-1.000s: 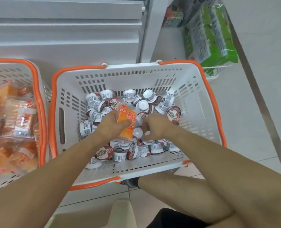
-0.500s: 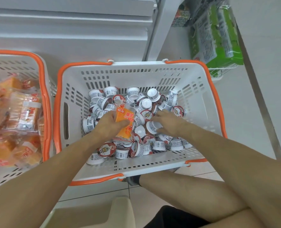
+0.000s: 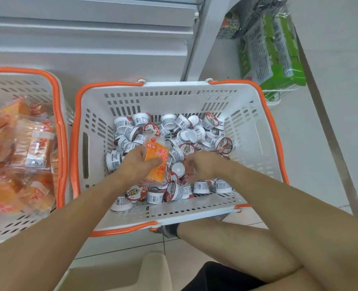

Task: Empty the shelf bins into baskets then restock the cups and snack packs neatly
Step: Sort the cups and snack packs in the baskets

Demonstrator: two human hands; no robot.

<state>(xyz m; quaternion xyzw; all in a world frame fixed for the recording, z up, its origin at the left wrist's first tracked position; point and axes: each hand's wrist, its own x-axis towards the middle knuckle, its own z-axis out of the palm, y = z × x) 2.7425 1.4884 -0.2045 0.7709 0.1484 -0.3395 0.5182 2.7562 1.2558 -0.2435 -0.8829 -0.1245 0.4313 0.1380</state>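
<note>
the orange snack pack (image 3: 156,159) sits in the left hand (image 3: 137,164), its clear wrapper pinched between thumb and curled fingers, raised just above the heap of small cups (image 3: 175,143) in the white basket with the orange rim (image 3: 195,208). it is the one pack of its kind among the cups, so this looks like sorting a stray out of the wrong basket. the right hand (image 3: 203,165) is down in the cups just beside the pack, knuckles up and fingers curled under; whether they close on a cup cannot be told, since the fingertips are hidden. a white cup bottom (image 3: 178,169) shows in the gap between the two hands.

beyond the left hand's knuckles, past the basket wall, a second basket (image 3: 58,114) holds a pile of similar orange packs (image 3: 23,152), the likely home for this one. ahead of the fingertips stands the white shelf unit (image 3: 90,38), and off past the right hand a wire rack with green packets (image 3: 272,53).

what could go wrong: the wrapper is slick and held only at one edge, so a quick swing toward the other basket could let it slip back among the cups. the cups lie loose, tilted and upside down, so a hand raking through them may knock some further askew or crush a foil lid.
</note>
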